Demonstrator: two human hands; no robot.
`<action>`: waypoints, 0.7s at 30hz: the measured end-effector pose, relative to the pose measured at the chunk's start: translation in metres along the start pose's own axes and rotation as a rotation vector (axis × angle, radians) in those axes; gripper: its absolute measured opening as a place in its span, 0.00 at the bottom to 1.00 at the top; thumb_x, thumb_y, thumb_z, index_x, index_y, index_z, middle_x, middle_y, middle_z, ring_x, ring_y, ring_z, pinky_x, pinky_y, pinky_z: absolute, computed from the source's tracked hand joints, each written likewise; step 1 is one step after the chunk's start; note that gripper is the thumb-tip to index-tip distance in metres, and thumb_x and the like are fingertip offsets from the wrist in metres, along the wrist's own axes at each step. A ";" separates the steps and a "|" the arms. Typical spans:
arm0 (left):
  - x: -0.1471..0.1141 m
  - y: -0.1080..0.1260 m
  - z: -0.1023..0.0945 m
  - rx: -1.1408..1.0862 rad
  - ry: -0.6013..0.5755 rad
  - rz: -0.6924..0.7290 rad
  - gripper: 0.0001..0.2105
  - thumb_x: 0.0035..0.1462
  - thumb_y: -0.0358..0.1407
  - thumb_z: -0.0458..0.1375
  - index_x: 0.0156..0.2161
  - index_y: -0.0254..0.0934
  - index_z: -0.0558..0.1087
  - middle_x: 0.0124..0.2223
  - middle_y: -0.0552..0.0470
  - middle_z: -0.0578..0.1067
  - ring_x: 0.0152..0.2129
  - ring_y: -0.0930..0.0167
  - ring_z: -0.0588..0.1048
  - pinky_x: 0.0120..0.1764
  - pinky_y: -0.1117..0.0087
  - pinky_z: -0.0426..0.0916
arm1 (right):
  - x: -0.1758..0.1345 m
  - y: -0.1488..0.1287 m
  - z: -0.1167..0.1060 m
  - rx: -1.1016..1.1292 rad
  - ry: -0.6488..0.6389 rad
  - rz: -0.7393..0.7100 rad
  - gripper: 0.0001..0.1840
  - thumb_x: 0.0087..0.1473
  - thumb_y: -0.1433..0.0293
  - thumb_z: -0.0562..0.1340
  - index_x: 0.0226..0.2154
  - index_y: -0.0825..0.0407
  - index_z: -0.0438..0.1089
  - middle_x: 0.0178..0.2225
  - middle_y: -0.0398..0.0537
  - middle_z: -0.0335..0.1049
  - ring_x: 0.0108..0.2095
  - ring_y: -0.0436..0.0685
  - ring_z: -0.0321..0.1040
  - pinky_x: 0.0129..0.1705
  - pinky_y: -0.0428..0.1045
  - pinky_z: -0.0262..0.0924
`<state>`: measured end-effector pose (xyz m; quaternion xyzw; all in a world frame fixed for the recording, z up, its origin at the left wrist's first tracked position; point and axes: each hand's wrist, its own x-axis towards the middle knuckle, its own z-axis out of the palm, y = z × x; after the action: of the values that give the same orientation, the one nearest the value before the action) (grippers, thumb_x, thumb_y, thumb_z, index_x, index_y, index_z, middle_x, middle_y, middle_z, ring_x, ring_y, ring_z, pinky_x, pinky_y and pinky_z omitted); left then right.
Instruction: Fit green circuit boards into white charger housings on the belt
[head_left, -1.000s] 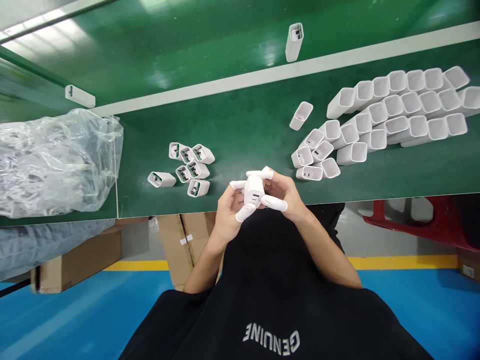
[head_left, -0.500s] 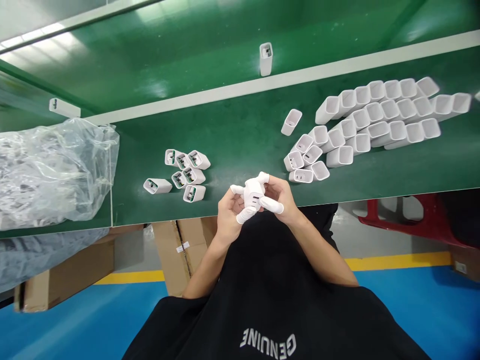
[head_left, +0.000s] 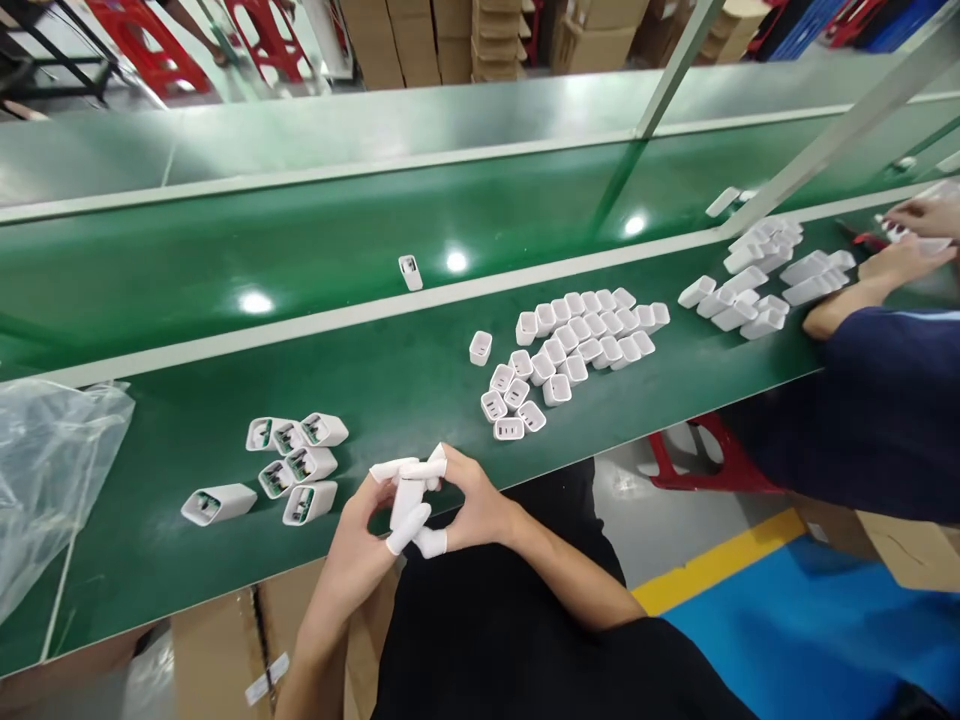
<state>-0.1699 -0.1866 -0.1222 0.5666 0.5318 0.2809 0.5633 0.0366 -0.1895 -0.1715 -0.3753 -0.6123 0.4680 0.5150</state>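
Note:
A white plastic charger housing (head_left: 406, 502) is held at the table's front edge between both hands, and white finger cots cover my fingertips. My left hand (head_left: 361, 540) pinches it from the left, with the thumb on its lower part. From the right, my right hand (head_left: 474, 500) grips the same housing with bent fingers. Its ends are largely hidden by the fingers. To the left stands a small group of housings with green circuit boards inside (head_left: 304, 465), one lying apart (head_left: 217, 503). Right of my hands, open housings with port slots (head_left: 509, 428) stand near a larger cluster (head_left: 577, 330).
A clear plastic bag (head_left: 56, 470) lies at the left end. One housing (head_left: 410, 272) rests by the white strip (head_left: 337, 320) along the bench. On the right, a co-worker's hands (head_left: 911, 245) work near more white housings (head_left: 742, 300). A red stool (head_left: 709, 460) stands below.
My view has tilted up and swung right, bringing the co-worker and far aisle into sight. The housing has turned in my hands, so its port slots no longer show.

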 end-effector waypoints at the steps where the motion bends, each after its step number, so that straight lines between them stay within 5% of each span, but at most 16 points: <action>1: 0.002 -0.002 -0.003 0.063 0.018 -0.004 0.29 0.56 0.47 0.79 0.61 0.46 0.80 0.57 0.45 0.86 0.54 0.52 0.86 0.58 0.52 0.82 | -0.001 0.001 0.001 -0.026 -0.015 -0.006 0.28 0.44 0.57 0.81 0.44 0.47 0.75 0.38 0.41 0.66 0.36 0.54 0.64 0.40 0.52 0.67; 8: 0.018 -0.013 0.014 0.196 0.497 0.064 0.19 0.59 0.43 0.73 0.54 0.41 0.83 0.53 0.44 0.88 0.52 0.52 0.86 0.62 0.45 0.79 | -0.008 0.000 0.001 -0.067 0.051 -0.104 0.39 0.58 0.57 0.77 0.68 0.40 0.70 0.42 0.43 0.69 0.39 0.58 0.70 0.46 0.58 0.74; 12: 0.029 -0.021 0.024 0.173 0.562 0.141 0.15 0.63 0.38 0.70 0.54 0.41 0.81 0.53 0.45 0.87 0.53 0.56 0.86 0.63 0.49 0.80 | -0.008 -0.001 -0.006 -0.065 0.011 -0.108 0.25 0.64 0.61 0.71 0.63 0.40 0.74 0.40 0.44 0.69 0.38 0.60 0.71 0.44 0.59 0.73; 16: 0.033 -0.028 0.027 0.266 0.672 0.252 0.12 0.70 0.35 0.64 0.56 0.41 0.78 0.60 0.42 0.82 0.62 0.56 0.82 0.68 0.48 0.77 | -0.008 -0.002 -0.007 -0.066 -0.046 -0.127 0.24 0.65 0.60 0.70 0.63 0.40 0.75 0.39 0.44 0.70 0.38 0.61 0.72 0.44 0.60 0.74; 21: 0.034 -0.020 0.037 0.419 0.826 0.284 0.22 0.72 0.34 0.63 0.68 0.41 0.71 0.68 0.34 0.74 0.71 0.50 0.74 0.73 0.39 0.71 | -0.011 0.003 -0.011 -0.066 -0.081 -0.115 0.23 0.66 0.60 0.67 0.62 0.39 0.75 0.40 0.45 0.70 0.39 0.62 0.72 0.46 0.62 0.74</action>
<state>-0.1320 -0.1725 -0.1583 0.5759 0.6736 0.4433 0.1347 0.0492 -0.1969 -0.1773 -0.3368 -0.6683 0.4321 0.5033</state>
